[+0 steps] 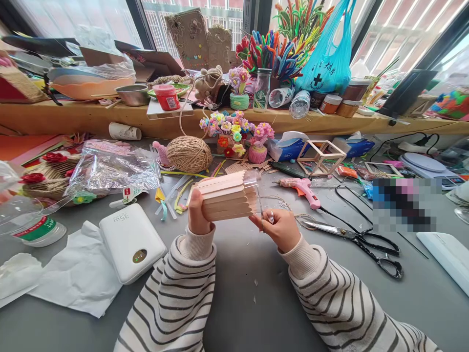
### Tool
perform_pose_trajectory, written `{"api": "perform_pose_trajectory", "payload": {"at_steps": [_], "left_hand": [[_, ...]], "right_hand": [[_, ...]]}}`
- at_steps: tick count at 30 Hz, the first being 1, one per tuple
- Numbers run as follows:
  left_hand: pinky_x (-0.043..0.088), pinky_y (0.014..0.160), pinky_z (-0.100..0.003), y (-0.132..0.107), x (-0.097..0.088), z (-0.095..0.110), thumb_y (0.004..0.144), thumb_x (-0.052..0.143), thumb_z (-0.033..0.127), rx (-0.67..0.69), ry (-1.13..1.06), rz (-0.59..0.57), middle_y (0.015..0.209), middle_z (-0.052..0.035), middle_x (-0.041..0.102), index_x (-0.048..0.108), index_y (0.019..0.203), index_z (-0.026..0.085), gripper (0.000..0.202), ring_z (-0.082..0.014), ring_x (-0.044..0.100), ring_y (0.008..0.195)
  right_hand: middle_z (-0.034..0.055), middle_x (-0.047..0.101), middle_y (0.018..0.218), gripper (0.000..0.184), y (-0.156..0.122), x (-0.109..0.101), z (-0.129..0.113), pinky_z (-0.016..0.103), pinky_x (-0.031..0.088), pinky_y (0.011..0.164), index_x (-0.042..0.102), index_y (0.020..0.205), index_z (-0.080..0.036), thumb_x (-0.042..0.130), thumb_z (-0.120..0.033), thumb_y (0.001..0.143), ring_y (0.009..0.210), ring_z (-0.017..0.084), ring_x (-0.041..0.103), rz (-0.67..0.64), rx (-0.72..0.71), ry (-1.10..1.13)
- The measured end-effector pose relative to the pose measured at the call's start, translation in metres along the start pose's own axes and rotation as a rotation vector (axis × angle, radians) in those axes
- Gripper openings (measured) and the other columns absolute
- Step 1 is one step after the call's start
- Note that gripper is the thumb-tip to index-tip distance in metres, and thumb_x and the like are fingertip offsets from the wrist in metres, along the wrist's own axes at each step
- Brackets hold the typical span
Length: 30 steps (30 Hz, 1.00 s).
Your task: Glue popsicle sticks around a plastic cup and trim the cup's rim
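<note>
A clear plastic cup covered in wooden craft sticks [229, 198] lies on its side in the air above the grey table, its clear rim pointing right. My left hand [200, 215] is wrapped round its left end, thumb on top. At the rim, the fingers of my right hand [283, 229] are closed in a pinch on the cup's clear edge; a ring shows on one finger. Beyond the cup, loose craft sticks [238, 167] lie scattered. A pink glue gun [302, 190] and black-handled scissors [361, 238] rest to the right of my right hand.
A white power bank [132, 244] and crumpled white paper [78, 274] lie left. Behind the cup are a twine ball [189, 154], yarn flowers [234, 129] and a wooden cube frame [322, 159]. The glue gun's black cord [344, 215] loops near the scissors. A cluttered ledge [91, 115] runs behind.
</note>
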<state>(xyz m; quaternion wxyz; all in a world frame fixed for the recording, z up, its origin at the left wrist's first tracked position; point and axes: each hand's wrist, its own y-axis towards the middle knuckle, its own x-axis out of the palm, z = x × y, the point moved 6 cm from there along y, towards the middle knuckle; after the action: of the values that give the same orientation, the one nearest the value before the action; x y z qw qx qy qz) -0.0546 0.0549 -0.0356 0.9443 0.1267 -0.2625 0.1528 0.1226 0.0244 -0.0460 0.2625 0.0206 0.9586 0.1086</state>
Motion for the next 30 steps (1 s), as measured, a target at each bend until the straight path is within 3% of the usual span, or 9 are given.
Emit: {"api": "perform_pose_trajectory", "payload": {"at_steps": [4, 8, 16, 24, 30], "left_hand": [[0.051, 0.067, -0.032, 0.001, -0.004, -0.006, 0.064, 0.052, 0.057, -0.122, -0.025, 0.094, 0.072, -0.0016, 0.067, 0.065, 0.072, 0.020, 0.040, -0.0254, 0.063, 0.083], [0.052, 0.060, -0.029, 0.000, -0.009, -0.009, 0.062, 0.055, 0.054, -0.212, -0.032, 0.190, 0.060, 0.0006, 0.065, 0.064, 0.067, 0.020, 0.035, -0.0225, 0.065, 0.072], [0.051, 0.051, -0.023, -0.003, 0.002, -0.013, 0.060, 0.059, 0.054, -0.208, -0.065, 0.048, 0.065, 0.0004, 0.069, 0.068, 0.072, 0.017, 0.040, -0.0175, 0.065, 0.060], [0.050, 0.049, -0.019, -0.010, 0.009, -0.006, 0.064, 0.059, 0.045, -0.224, -0.157, 0.089, 0.059, 0.0012, 0.068, 0.068, 0.067, 0.014, 0.033, -0.0128, 0.063, 0.051], [0.050, 0.048, -0.018, -0.009, 0.009, -0.006, 0.063, 0.061, 0.045, -0.242, -0.164, 0.090, 0.059, 0.0007, 0.069, 0.067, 0.066, 0.013, 0.032, -0.0137, 0.064, 0.053]], "right_hand": [[-0.0047, 0.038, 0.036, 0.050, -0.001, -0.005, -0.004, 0.021, 0.026, 0.042, 0.031, 0.038, -0.019, 0.056, -0.051, 0.068, 0.039, 0.005, 0.026, 0.093, -0.082, -0.032], [-0.0063, 0.031, 0.036, 0.050, 0.000, -0.009, -0.007, 0.021, 0.022, 0.040, 0.031, 0.039, -0.019, 0.059, -0.049, 0.066, 0.039, 0.005, 0.022, 0.081, -0.118, -0.085], [-0.0054, 0.033, 0.036, 0.049, 0.001, -0.016, -0.009, 0.020, 0.022, 0.040, 0.035, 0.039, -0.018, 0.058, -0.050, 0.067, 0.039, 0.004, 0.027, 0.041, -0.125, -0.179], [-0.0064, 0.035, 0.033, 0.047, -0.001, -0.018, -0.010, 0.018, 0.024, 0.040, 0.034, 0.036, -0.017, 0.062, -0.039, 0.067, 0.037, 0.003, 0.024, 0.155, -0.186, -0.109], [-0.0066, 0.031, 0.035, 0.050, 0.000, -0.019, -0.012, 0.020, 0.020, 0.038, 0.031, 0.037, -0.017, 0.063, -0.044, 0.065, 0.038, 0.004, 0.022, 0.094, -0.158, -0.117]]}}
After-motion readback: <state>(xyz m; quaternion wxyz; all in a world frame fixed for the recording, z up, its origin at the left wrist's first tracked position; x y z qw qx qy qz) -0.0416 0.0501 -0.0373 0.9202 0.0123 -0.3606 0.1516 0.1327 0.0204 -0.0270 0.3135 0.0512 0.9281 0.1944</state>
